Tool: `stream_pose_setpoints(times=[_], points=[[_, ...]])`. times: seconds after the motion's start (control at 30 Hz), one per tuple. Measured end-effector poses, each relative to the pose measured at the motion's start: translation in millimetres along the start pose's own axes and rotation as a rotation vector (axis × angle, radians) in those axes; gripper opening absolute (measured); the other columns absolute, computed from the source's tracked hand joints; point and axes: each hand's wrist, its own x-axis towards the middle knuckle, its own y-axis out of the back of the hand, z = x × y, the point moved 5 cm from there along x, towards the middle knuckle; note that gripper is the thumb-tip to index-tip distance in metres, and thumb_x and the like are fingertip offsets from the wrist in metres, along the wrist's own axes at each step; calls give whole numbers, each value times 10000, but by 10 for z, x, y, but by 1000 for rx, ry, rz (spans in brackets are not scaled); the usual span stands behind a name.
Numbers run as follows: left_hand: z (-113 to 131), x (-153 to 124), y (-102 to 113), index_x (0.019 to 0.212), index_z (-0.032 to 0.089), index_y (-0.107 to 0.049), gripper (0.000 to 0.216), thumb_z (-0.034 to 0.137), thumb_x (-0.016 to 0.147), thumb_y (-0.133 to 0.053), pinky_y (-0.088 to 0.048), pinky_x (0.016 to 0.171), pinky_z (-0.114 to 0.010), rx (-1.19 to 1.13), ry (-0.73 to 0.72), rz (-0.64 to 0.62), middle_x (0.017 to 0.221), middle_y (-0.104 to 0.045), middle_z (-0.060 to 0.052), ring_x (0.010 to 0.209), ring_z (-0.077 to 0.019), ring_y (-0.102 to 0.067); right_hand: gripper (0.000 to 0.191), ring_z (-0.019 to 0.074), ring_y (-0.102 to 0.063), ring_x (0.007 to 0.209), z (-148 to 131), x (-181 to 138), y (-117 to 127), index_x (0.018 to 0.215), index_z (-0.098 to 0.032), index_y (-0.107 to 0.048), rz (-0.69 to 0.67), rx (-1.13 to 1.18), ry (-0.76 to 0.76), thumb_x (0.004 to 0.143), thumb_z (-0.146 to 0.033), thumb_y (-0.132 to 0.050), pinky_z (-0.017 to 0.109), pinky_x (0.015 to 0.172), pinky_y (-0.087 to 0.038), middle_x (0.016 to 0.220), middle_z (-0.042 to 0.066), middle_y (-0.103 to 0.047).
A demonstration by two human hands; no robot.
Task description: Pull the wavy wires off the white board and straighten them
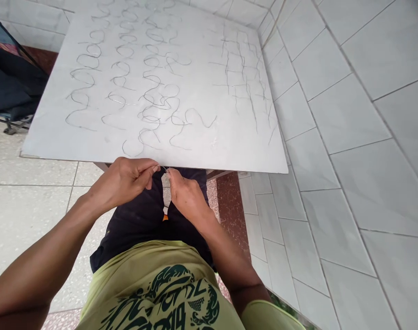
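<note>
At the near edge of the white board (202,146), a short thin wire (163,167) spans the gap between my two hands. My left hand (131,176) is closed, pinching the wire's left end between thumb and finger. From the other side my right hand (184,188) pinches its right end, fingers closed. Rows of thin curved pieces, looking like bent wire (121,101), lie across the board's left and middle; one catches the light. Straighter thin pieces (243,68) cross each other in a grid on the right.
A tiled wall (360,119) runs close along the board's right side. Dark fabric on a wheeled frame (14,87) stands at the left on the speckled floor (33,201). My legs in dark trousers (136,220) are below the board's front edge.
</note>
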Motion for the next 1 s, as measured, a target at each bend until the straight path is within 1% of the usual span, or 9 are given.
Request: stream_pose_setpoints(times=[0.13,0.33,0.43,0.5,0.6,0.7,0.8,0.9,1.0], points=[[-53,-10,28,835,233,-709,341,411,1031,-494,-410,597,-250,-11,15,7,704,-714,53,548,-115,-546,389,202,-771,822,10,-49,-25,1357,-147,-583,25,37,11,1144,-328,-313,253,716,-553,1010,114,-800],[-70,36,62,812,223,-699,339,389,1029,-499,-401,594,-250,-12,13,-14,699,-716,45,555,-114,-546,397,239,-779,844,-30,-73,-101,1419,-91,-534,-41,90,3,1130,-262,-322,317,771,-586,974,142,-794],[-67,74,84,796,222,-701,349,401,1025,-508,-397,584,-253,-6,-4,-25,695,-712,44,538,-107,-532,477,243,-779,933,12,-130,-32,1518,-119,-434,-13,268,-19,1130,-389,-375,347,845,-595,1053,126,-786],[-83,99,123,813,223,-717,353,416,1025,-512,-401,584,-256,-5,-18,-13,698,-713,40,529,-105,-525,514,216,-778,920,113,-197,28,1540,-159,-399,15,463,-54,1123,-460,-380,342,854,-604,1068,100,-782],[-131,140,192,970,240,-767,318,446,1021,-529,-422,590,-259,-25,-18,0,746,-745,30,566,-119,-569,471,177,-776,894,346,-294,109,1429,-188,-496,64,753,-131,1136,-492,-288,321,833,-617,1063,87,-779],[-167,192,233,1104,253,-777,336,483,1007,-552,-454,601,-263,-67,10,-23,760,-764,14,623,-144,-624,500,177,-773,913,507,-326,186,1268,-173,-596,61,878,-157,1133,-521,-264,321,835,-617,1041,97,-778],[-158,235,238,1105,244,-784,363,506,998,-555,-478,601,-261,-76,43,-47,763,-768,-1,638,-153,-642,446,170,-767,901,471,-276,277,1247,-183,-618,-17,830,-98,1119,-524,-360,296,819,-596,1031,77,-778],[-111,248,235,1129,242,-780,370,499,1000,-548,-492,596,-247,-51,42,-39,782,-770,-1,630,-144,-636,345,177,-756,883,303,-189,360,1295,-196,-613,-109,557,-21,1095,-451,-497,269,776,-541,1005,56,-781],[-96,239,253,1115,236,-784,357,481,995,-553,-503,603,-238,-49,59,3,768,-764,5,616,-139,-637,282,186,-736,831,163,-140,387,1290,-180,-614,-204,268,29,1117,-322,-443,269,756,-481,928,59,-777]])
